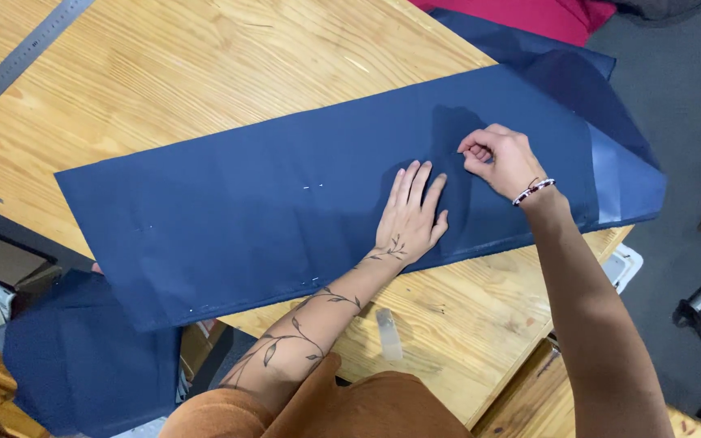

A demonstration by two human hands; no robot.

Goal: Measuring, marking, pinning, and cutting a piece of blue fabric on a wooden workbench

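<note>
A long rectangle of dark navy fabric (pixel 269 203) lies flat across a wooden table (pixel 164 73). My left hand (pixel 411 215) rests palm down on the cloth, fingers together and stretched out. Just to its right, my right hand (pixel 501 158) is curled with fingertips pinched at the cloth surface; whether a pin sits between them is too small to tell. A beaded bracelet circles the right wrist. Tiny pale marks dot the cloth near its middle and lower edge.
A metal ruler (pixel 18 61) lies at the table's far left corner. A small clear plastic piece (pixel 389 332) sits near the front edge. More navy fabric (pixel 83 357) hangs lower left, red cloth (pixel 537 15) at the top, grey floor at right.
</note>
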